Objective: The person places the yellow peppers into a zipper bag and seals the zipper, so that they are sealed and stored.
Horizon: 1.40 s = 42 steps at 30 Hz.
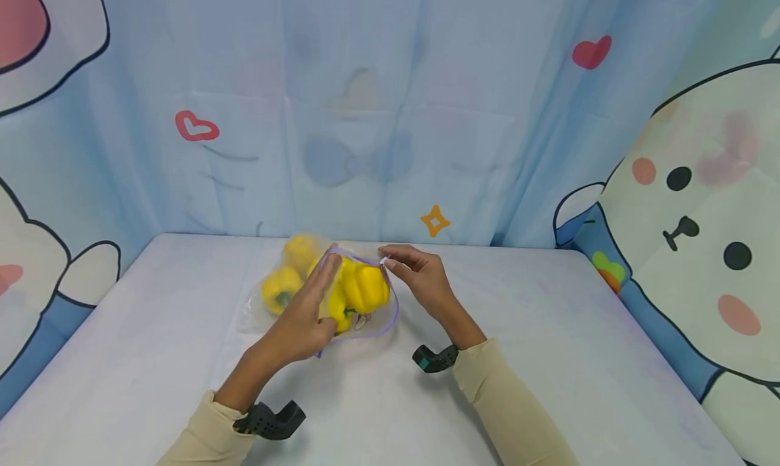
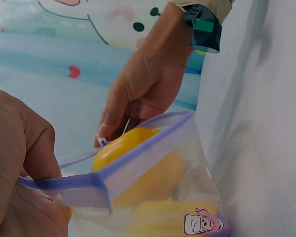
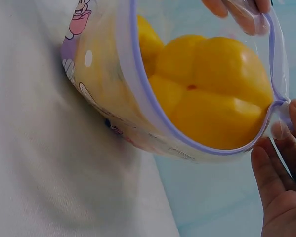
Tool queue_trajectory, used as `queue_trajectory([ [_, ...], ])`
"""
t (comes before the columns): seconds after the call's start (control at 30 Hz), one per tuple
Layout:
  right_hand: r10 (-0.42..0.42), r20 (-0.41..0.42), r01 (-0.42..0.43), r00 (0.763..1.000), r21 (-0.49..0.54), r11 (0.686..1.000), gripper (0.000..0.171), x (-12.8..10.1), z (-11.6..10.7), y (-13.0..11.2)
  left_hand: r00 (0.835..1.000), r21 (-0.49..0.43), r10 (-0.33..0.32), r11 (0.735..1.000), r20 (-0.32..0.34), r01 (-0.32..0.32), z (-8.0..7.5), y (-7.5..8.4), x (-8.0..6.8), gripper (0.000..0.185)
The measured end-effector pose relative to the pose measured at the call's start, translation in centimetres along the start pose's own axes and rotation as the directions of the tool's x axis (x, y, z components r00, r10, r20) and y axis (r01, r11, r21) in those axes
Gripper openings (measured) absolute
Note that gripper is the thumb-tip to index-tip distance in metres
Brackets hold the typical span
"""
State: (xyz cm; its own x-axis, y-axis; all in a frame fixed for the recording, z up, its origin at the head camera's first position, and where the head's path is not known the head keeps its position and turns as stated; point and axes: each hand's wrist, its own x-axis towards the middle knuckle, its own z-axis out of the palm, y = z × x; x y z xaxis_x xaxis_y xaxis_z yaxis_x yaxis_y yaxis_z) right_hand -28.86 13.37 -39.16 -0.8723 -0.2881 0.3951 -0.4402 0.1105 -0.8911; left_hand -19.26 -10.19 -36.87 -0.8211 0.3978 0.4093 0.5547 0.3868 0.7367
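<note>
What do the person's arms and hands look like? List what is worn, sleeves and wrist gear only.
Both arms wear long beige sleeves that end at the wrists; the left hand and right hand are bare, with no gloves or rings visible. Each wrist carries a black device: the left wrist mount is perforated, and the right wrist mount shows a green patch on its side.

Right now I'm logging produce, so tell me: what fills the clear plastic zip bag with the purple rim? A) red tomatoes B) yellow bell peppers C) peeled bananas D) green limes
B: yellow bell peppers show through the open mouth of the clear plastic zip bag, whose rim both hands grip.
</note>
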Motion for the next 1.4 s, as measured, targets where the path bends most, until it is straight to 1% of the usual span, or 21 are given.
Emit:
queue_trajectory([
  [0.13, -0.011, -0.008, 0.011, 1.000, 0.010, 1.000, 0.026, -0.1, -0.2, 0.2, 1.000, 0.018, 0.000, 1.000, 0.015, -0.001, 0.0, 0.0, -0.1, 0.098],
  [0.37, -0.007, -0.078, 0.014, 0.997, 0.098, 0.995, 0.028, 0.0, -0.8, 0.3, 0.993, 0.082, 0.089, 0.992, 0.082, -0.095, 0.1, 0.0, -0.4, 0.095],
  [0.43, 0.001, -0.095, 0.009, 0.996, 0.103, 0.995, 0.029, 0.0, -0.9, 0.2, 0.990, 0.095, 0.094, 0.990, 0.106, -0.104, 0.3, -0.1, -0.7, 0.096],
  [0.5, 0.007, -0.108, 0.004, 0.994, 0.105, 0.994, 0.028, 0.0, -1.0, 0.2, 0.988, 0.119, 0.083, 0.988, 0.131, -0.099, 0.5, -0.1, -1.0, 0.104],
  [0.53, 0.010, -0.113, 0.002, 0.994, 0.104, 0.995, 0.029, 0.0, -1.0, 0.1, 0.988, 0.131, 0.065, 0.988, 0.138, -0.083, 0.5, -0.2, -1.3, 0.110],
  [0.63, 0.018, -0.127, -0.003, 0.992, 0.119, 0.993, 0.030, 0.1, -1.0, 0.0, 0.990, 0.167, 0.021, 0.985, 0.137, -0.044, 0.5, -0.6, -2.1, 0.128],
  [0.67, 0.021, -0.135, -0.004, 0.991, 0.126, 0.992, 0.030, 0.2, -1.0, -0.1, 0.991, 0.179, 0.018, 0.983, 0.136, -0.042, 0.6, -0.8, -2.4, 0.134],
  [0.73, 0.026, -0.156, -0.004, 0.987, 0.143, 0.990, 0.031, 0.2, -1.1, -0.1, 0.989, 0.202, 0.059, 0.976, 0.134, -0.086, 0.8, -1.3, -3.0, 0.144],
  [0.77, 0.029, -0.164, -0.004, 0.986, 0.151, 0.989, 0.031, 0.2, -1.1, -0.2, 0.986, 0.229, 0.092, 0.966, 0.139, -0.123, 1.0, -1.6, -3.2, 0.148],
  [0.83, 0.029, -0.176, -0.001, 0.984, 0.159, 0.987, 0.031, 0.2, -1.2, -0.2, 0.973, 0.299, 0.177, 0.930, 0.148, -0.214, 1.4, -2.3, -3.5, 0.149],
  [0.87, 0.028, -0.179, 0.001, 0.983, 0.162, 0.987, 0.031, 0.1, -1.2, -0.2, 0.965, 0.343, 0.219, 0.903, 0.147, -0.258, 1.7, -2.6, -3.6, 0.147],
  [0.9, 0.026, -0.179, 0.004, 0.983, 0.162, 0.987, 0.031, 0.1, -1.3, -0.2, 0.955, 0.395, 0.260, 0.870, 0.140, -0.295, 1.9, -2.9, -3.6, 0.142],
  [0.97, 0.021, -0.175, 0.008, 0.984, 0.163, 0.987, 0.031, 0.1, -1.3, -0.3, 0.944, 0.476, 0.311, 0.816, 0.115, -0.327, 2.2, -3.2, -3.6, 0.123],
  [1.03, 0.014, -0.174, 0.014, 0.985, 0.161, 0.987, 0.029, 0.1, -1.4, -0.4, 0.932, 0.522, 0.354, 0.783, 0.075, -0.339, 2.2, -3.3, -3.4, 0.101],
  [1.07, 0.011, -0.176, 0.018, 0.984, 0.163, 0.987, 0.028, 0.0, -1.5, -0.4, 0.926, 0.534, 0.373, 0.774, 0.052, -0.342, 2.1, -3.2, -3.3, 0.089],
  [1.13, -0.001, -0.179, 0.034, 0.984, 0.182, 0.983, 0.026, 0.0, -1.6, -0.6, 0.913, 0.534, 0.407, 0.770, 0.011, -0.350, 1.8, -3.1, -3.1, 0.072],
  [1.17, -0.008, -0.182, 0.044, 0.983, 0.192, 0.980, 0.026, 0.0, -1.7, -0.7, 0.909, 0.532, 0.418, 0.772, -0.011, -0.348, 1.6, -3.0, -3.0, 0.068],
  [1.23, -0.023, -0.191, 0.065, 0.981, 0.216, 0.974, 0.026, -0.1, -1.9, -0.9, 0.902, 0.522, 0.430, 0.781, -0.050, -0.343, 1.2, -2.8, -2.9, 0.067],
  [1.3, -0.035, -0.195, 0.083, 0.980, 0.242, 0.967, 0.027, -0.1, -2.0, -1.2, 0.898, 0.496, 0.432, 0.800, -0.084, -0.338, 0.8, -2.6, -2.7, 0.068],
  [1.37, -0.043, -0.202, 0.094, 0.979, 0.251, 0.963, 0.027, -0.1, -2.0, -1.6, 0.899, 0.475, 0.424, 0.817, -0.112, -0.326, 0.4, -2.4, -2.7, 0.068],
  [1.4, -0.044, -0.206, 0.097, 0.978, 0.257, 0.961, 0.027, -0.1, -2.0, -1.7, 0.895, 0.464, 0.427, 0.823, -0.127, -0.327, 0.3, -2.3, -2.7, 0.067],
])
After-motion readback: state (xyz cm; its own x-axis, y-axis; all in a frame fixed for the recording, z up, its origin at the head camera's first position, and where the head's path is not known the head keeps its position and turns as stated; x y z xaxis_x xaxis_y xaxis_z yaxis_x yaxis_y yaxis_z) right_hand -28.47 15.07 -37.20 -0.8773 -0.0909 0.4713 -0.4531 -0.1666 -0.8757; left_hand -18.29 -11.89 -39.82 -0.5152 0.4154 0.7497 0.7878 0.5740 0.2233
